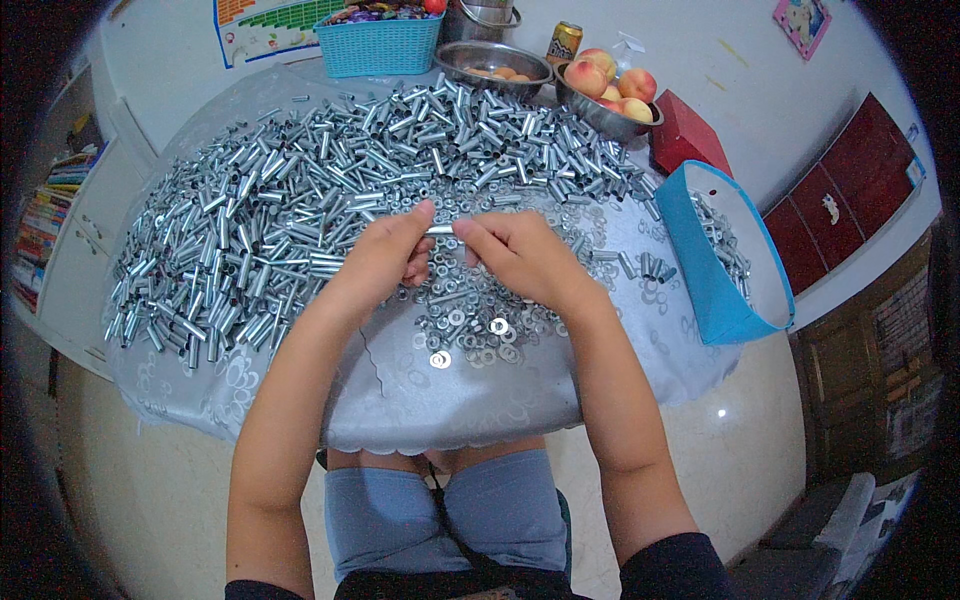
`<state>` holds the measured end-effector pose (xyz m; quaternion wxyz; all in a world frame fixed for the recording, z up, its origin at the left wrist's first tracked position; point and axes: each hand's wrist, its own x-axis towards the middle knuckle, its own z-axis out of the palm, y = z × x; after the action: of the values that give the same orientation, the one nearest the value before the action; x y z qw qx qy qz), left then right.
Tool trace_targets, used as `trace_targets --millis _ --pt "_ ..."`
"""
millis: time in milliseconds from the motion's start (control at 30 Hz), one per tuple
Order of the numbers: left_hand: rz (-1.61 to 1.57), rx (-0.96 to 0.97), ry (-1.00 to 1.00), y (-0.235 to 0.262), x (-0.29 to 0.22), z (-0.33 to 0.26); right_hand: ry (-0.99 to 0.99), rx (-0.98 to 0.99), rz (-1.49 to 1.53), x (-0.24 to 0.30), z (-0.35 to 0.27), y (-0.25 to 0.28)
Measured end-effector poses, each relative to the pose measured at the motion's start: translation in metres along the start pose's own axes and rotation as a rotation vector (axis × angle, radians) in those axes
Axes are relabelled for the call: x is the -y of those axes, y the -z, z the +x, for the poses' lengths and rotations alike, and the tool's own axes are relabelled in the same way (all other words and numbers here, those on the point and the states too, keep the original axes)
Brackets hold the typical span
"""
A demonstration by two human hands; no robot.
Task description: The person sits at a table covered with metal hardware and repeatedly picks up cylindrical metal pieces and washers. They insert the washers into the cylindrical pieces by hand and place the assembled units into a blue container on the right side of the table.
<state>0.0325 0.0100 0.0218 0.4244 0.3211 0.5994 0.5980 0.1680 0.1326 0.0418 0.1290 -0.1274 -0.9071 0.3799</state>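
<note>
Between my two hands, above the middle of the table, is a short shiny metal tube (441, 230). My right hand (525, 252) pinches its right end between thumb and fingers. At its left end my left hand (385, 255) is closed, with thumb and fingers pressed together; those fingers partly hide that end. Under and in front of the hands lie loose flat washers (455, 318) and small nuts (498, 326). A large heap of similar metal tubes (260, 215) spreads over the left and far parts of the table.
A blue fabric bin (722, 290) holding metal parts stands at the right edge of the silver tablecloth (380, 405). Along the back are a turquoise basket (378, 48), a metal bowl of eggs (480, 58), a bowl of peaches (615, 118), a can (565, 42) and a red box (692, 135).
</note>
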Motion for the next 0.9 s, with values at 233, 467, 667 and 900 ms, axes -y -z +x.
trace_targets --millis 233,467,667,900 --pt "0.020 0.027 -0.019 0.002 0.002 0.002 0.145 -0.090 -0.097 -0.002 0.002 -0.004" --pt "0.045 0.014 -0.027 0.000 0.000 0.000 0.053 -0.059 0.004 0.000 0.000 -0.006" --pt "0.011 0.038 -0.019 0.001 0.002 0.002 0.055 -0.071 0.166 0.002 0.002 -0.014" --pt "0.015 0.083 -0.049 -0.005 -0.001 0.000 0.102 -0.179 0.264 -0.004 0.003 -0.019"
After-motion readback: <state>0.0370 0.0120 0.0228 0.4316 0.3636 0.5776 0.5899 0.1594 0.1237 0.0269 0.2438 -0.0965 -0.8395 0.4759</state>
